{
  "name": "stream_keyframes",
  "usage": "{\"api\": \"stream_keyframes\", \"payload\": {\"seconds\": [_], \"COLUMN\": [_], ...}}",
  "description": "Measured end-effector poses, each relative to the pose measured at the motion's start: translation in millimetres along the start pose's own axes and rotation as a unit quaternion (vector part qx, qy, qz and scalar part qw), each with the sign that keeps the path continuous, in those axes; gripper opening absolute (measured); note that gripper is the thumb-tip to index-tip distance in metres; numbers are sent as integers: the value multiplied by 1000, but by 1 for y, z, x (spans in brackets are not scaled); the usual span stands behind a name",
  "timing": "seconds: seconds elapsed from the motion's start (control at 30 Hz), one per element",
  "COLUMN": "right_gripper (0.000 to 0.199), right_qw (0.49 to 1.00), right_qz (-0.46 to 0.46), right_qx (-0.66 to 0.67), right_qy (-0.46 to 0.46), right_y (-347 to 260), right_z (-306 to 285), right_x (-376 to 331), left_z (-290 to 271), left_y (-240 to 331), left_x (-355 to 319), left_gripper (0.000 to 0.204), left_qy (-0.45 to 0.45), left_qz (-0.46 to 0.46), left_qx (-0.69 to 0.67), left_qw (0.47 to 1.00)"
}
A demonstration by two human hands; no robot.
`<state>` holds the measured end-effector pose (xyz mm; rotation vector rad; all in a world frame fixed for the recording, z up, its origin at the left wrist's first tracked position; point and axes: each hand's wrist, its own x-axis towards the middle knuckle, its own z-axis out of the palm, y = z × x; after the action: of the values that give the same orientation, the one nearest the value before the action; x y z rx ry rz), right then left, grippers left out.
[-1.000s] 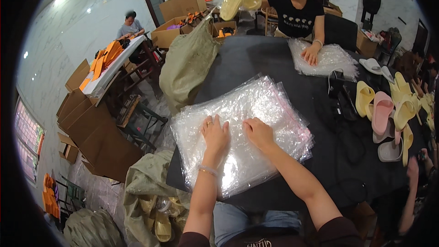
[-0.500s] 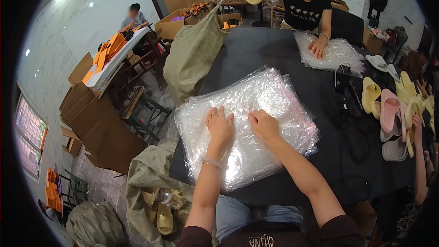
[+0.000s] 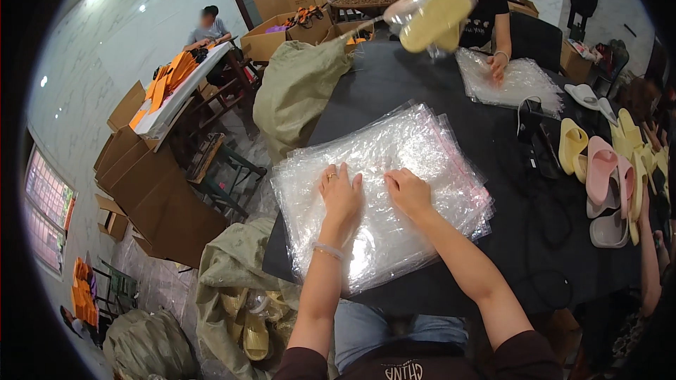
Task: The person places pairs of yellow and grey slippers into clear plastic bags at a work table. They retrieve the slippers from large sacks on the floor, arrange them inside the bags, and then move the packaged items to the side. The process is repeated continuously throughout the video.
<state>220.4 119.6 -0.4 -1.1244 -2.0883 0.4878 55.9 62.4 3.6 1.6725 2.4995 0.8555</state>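
A broad stack of clear plastic bags [image 3: 422,137] lies on the dark table in front of me, pink strips along its right side. My left hand [image 3: 341,191] rests on the top bag, fingers spread and nothing in them. Beside it, my right hand [image 3: 408,191] also rests on the stack, its fingers curled in; whatever may be under them is hidden. Across the table a person's raised hand holds a pair of yellow slippers [image 3: 436,21] in a clear bag. That person's other hand [image 3: 498,65] lies on a smaller stack of clear bags [image 3: 524,84].
Loose slippers, yellow, pink [image 3: 601,169] and grey [image 3: 610,231], line the table's right side near another person's arm. A black device [image 3: 539,142] with a cable stands beside them. Green sacks [image 3: 299,91] lean at the left; one below holds yellow slippers [image 3: 255,334]. Cardboard boxes [image 3: 158,190] stand farther left.
The bagged yellow slippers have moved down and to the right, over the far edge of the table, in the other person's hand. My own hands stay in place on the stack.
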Motion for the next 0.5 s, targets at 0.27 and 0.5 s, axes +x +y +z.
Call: {"api": "stream_keyframes", "payload": {"seconds": [0.27,0.5], "right_gripper": [20,19], "right_qw": [1000,1000], "right_qz": [10,17], "right_qx": [-3,-2], "right_qy": [-8,-21], "right_y": [-2,-4], "right_z": [-1,-3], "right_x": [0,-1], "left_z": [-2,4], "left_y": [2,-4], "left_x": [-1,0], "left_gripper": [55,56], "left_qy": [4,6], "left_qz": [-2,3], "left_qx": [-2,2], "left_qw": [1000,1000]}}
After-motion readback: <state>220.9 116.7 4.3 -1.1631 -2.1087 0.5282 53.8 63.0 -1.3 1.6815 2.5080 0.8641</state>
